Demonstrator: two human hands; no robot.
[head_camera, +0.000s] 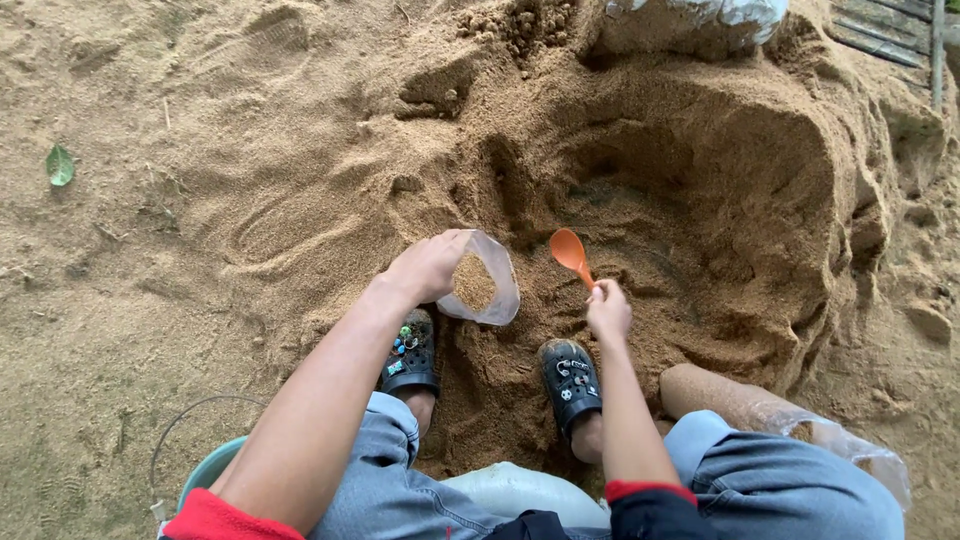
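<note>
Sand part-fills the clear plastic bag (482, 282), held tilted and open-mouthed just above the dug sand pit (700, 230). Gripping the bag's near rim is the left hand (428, 265), fingers curled. Just right, the right hand (608, 308) pinches an orange scoop (571, 252) by its handle. A sand-packed bag (760, 410) lies near right.

Clear plastic bag (487, 280), smooth glossy orange plastic spoon (570, 252), rough grainy sand (300, 150).
</note>
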